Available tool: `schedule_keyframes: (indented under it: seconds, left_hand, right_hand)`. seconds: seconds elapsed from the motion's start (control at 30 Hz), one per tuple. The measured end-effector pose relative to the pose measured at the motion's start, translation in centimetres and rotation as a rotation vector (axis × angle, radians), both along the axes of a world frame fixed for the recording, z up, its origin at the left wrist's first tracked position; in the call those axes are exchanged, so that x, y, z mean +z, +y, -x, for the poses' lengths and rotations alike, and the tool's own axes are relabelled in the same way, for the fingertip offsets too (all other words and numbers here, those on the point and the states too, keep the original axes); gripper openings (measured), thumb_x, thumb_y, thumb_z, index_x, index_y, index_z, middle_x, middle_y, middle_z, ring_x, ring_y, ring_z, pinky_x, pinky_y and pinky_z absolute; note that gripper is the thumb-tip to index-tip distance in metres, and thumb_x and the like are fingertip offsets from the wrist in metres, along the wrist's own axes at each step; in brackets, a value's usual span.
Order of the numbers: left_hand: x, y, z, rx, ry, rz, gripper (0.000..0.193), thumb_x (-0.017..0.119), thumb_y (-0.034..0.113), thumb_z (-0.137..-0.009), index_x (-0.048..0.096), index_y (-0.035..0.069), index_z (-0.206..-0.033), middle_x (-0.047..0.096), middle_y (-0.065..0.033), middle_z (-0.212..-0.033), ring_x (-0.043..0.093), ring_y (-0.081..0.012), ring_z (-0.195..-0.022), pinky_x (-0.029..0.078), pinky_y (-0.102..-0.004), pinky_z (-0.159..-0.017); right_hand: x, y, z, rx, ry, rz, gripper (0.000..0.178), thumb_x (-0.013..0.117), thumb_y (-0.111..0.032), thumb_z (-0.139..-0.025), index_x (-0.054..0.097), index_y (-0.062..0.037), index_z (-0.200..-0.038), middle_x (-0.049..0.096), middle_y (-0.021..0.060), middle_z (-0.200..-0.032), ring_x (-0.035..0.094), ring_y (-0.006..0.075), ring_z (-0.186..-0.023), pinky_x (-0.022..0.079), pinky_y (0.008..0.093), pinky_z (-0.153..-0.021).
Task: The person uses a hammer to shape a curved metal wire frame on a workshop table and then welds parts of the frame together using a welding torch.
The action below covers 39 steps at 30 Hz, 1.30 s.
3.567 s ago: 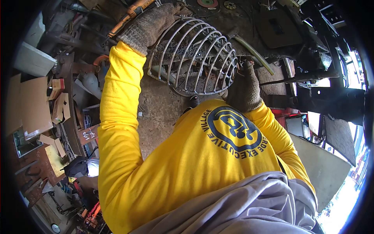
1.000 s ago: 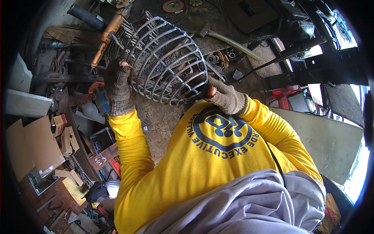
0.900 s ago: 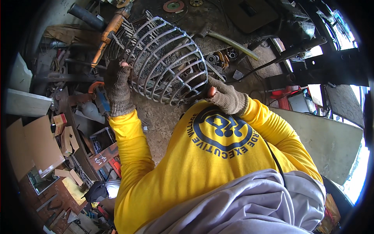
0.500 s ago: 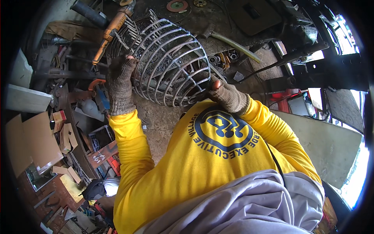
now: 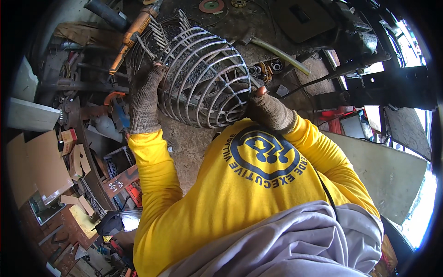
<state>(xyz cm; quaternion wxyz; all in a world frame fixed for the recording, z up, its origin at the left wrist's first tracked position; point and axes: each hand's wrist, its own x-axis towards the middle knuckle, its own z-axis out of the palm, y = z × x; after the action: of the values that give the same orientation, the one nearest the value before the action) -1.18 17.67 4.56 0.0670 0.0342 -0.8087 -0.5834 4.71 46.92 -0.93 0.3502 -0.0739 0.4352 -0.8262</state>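
Between my hands is a rounded cage of welded metal rods [image 5: 213, 83], tilted, its curved bars narrowing toward my body. Straight rod ends stick out at its far left side. My left hand [image 5: 145, 94], in a brown fingerless knit glove, grips the cage's left side; the thumb tip shows and the other fingers are hidden. At the near right end, my right hand [image 5: 271, 111], gloved the same way, closes on the bars with the thumb up and the remaining fingers out of sight.
An orange angle grinder [image 5: 127, 46] lies just beyond my left hand. A hammer [image 5: 279, 55] rests on the dark worktop to the far right, with metal rings [image 5: 254, 70] nearer. A round abrasive disc [image 5: 211, 5] lies at the back. Cardboard [image 5: 44, 166] and clutter fill the left.
The cage has turned slightly in my hands and shifted a little. Both thumbs sit slightly farther away and to the right; both hands keep their hold.
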Motion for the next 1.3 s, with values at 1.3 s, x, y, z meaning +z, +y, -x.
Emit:
schedule_keyframes:
  seconds: [1.3]
  left_hand:
    - [2.6, 1.0, -2.8, -0.014, -0.07, -0.093, 0.03, 0.075, 0.02, -0.083, 0.065, 0.004, -0.106, 0.062, 0.0003, -0.079, 0.055, -0.0048, -0.063, 0.042, -0.0193, -0.054]
  right_hand:
    - [-0.6, 0.4, 0.7, -0.395, -0.234, 0.063, 0.073, 0.038, -0.058, -0.097, 0.043, 0.0034, -0.134, 0.053, 0.021, -0.13, 0.052, 0.0341, -0.119, 0.037, 0.0482, -0.105]
